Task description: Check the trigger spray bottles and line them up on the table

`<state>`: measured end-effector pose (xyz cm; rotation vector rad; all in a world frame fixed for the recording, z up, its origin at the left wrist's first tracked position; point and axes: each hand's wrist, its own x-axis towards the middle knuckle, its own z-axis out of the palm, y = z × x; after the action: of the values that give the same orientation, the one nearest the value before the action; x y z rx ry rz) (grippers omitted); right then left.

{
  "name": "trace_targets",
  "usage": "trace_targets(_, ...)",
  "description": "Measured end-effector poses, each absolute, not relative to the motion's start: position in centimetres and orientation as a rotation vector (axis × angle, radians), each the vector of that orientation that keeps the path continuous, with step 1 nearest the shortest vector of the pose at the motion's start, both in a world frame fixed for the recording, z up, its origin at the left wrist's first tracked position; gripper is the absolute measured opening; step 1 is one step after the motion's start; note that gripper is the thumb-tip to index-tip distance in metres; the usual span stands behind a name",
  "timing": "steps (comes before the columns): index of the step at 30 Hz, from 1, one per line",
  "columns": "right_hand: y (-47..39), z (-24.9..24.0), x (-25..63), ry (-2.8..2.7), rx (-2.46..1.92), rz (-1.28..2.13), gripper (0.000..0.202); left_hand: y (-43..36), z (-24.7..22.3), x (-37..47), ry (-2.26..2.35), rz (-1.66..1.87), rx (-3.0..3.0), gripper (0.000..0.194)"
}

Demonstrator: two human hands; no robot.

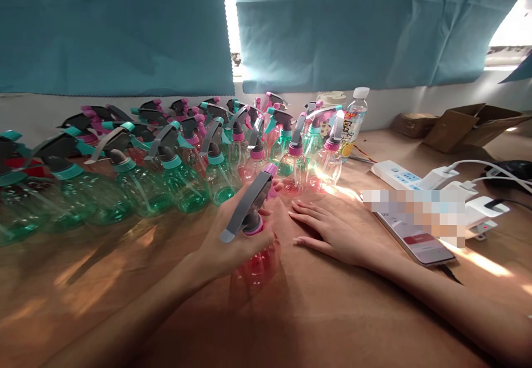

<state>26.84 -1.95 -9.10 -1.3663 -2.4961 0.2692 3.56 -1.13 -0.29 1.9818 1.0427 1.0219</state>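
A pink spray bottle (258,265) with a grey and pink trigger head stands on the brown table (324,312), near the middle of the view. My left hand (233,240) is wrapped round its neck and upper body from the left. To the right of that bottle, my right hand (324,229) lies flat on the table with its fingers spread, holding nothing. Just beyond my hands stand a clear bottle with a pink collar (293,171) and a green spray bottle (224,182).
Rows of green and pink spray bottles (149,193) fill the back left. At the right lie a phone (415,240), a power strip (394,174) with white chargers and cables, and open cardboard boxes (457,129). A drink bottle (355,118) stands behind.
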Motion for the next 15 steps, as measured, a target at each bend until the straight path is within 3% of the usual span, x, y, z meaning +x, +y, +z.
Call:
trace_targets(8, -2.03, -9.08, 26.71, -2.479, -1.359, 0.265, 0.063, -1.10, -0.14, 3.69, 1.055, 1.001, 2.078, 0.005)
trace_targets(15, -2.09, -8.74, 26.67, -2.465, -1.352, 0.246, 0.060, -1.62, 0.00, 3.73, 1.090, 1.042, 2.091, 0.012)
